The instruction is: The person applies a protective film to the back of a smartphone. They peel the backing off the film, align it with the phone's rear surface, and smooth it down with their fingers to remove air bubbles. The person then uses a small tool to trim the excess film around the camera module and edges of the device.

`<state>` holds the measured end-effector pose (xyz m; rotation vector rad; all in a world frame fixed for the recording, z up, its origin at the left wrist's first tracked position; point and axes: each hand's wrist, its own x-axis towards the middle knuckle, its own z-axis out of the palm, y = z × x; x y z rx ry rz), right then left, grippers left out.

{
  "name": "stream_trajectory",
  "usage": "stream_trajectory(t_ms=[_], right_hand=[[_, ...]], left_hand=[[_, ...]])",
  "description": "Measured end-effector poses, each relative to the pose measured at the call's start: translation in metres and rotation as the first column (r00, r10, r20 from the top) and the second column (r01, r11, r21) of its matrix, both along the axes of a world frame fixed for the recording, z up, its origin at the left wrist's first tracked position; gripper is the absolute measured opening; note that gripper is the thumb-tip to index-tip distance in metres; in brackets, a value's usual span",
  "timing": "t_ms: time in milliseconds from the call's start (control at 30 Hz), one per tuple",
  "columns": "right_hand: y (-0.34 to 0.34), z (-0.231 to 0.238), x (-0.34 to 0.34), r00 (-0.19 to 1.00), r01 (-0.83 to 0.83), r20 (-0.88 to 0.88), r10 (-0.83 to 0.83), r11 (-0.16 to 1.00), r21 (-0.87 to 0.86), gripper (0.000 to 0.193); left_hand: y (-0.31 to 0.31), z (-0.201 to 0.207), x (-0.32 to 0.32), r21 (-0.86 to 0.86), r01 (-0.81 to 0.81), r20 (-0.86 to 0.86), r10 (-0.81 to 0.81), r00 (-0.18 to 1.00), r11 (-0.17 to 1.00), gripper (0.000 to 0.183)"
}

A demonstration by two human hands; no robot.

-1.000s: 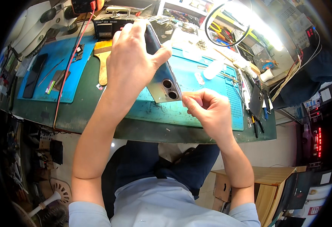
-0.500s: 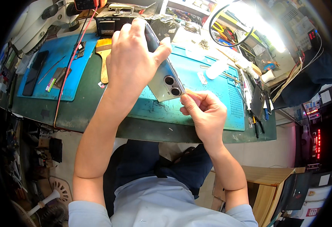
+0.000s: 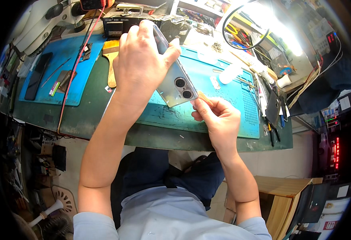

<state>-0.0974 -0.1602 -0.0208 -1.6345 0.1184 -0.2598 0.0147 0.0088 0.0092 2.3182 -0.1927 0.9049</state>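
My left hand [image 3: 138,62] is closed round the upper part of a smartphone [image 3: 170,89], which is tilted with its pale back and two round camera lenses showing. The back looks glossy, and I cannot tell whether a clear case covers it. At the phone's lower right corner, my right hand [image 3: 221,116] is closed in a pinch, thumb against the fingers. What lies between those fingertips, if anything, is too small to make out. Below the phone lies a turquoise work mat [image 3: 223,127] on a dark green bench [image 3: 159,140].
A yellow-bristled brush [image 3: 111,66] lies left of my left forearm. A dark phone [image 3: 38,76] rests on a blue mat [image 3: 73,98] at far left, crossed by a red cable [image 3: 72,78]. To the right are a white container [image 3: 230,73], tweezers, a black-handled tool [image 3: 271,136] and a bright lamp [image 3: 283,32].
Hardly anything has moved. My right hand's fingertips have shifted slightly at the phone's corner, and the phone's lower end sits a touch farther right. The left hand keeps its grip.
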Motion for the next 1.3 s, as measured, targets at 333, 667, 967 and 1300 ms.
stream_trajectory(t_ms=[333,667,967,1300], right_hand=[[0.002,-0.007,0.002,0.999,-0.023,-0.037,0.027,0.996,0.09,0.018],[0.002,-0.009,0.006,0.993,-0.066,-0.089,0.075,0.993,0.099,0.019],[0.002,-0.008,0.006,0.993,-0.068,-0.085,0.077,0.992,0.104,0.019],[0.003,-0.006,0.004,0.994,-0.037,-0.103,0.039,0.999,0.028,0.02]], left_hand=[[0.001,0.001,0.001,0.027,-0.039,-0.034,0.04,0.999,0.999,0.052],[-0.001,0.006,-0.003,0.056,-0.058,-0.07,0.062,0.996,0.997,0.051],[-0.001,0.005,-0.002,0.051,-0.061,-0.066,0.064,0.996,0.997,0.049],[-0.004,0.005,-0.004,0.057,-0.054,-0.012,0.055,0.998,0.997,0.048]])
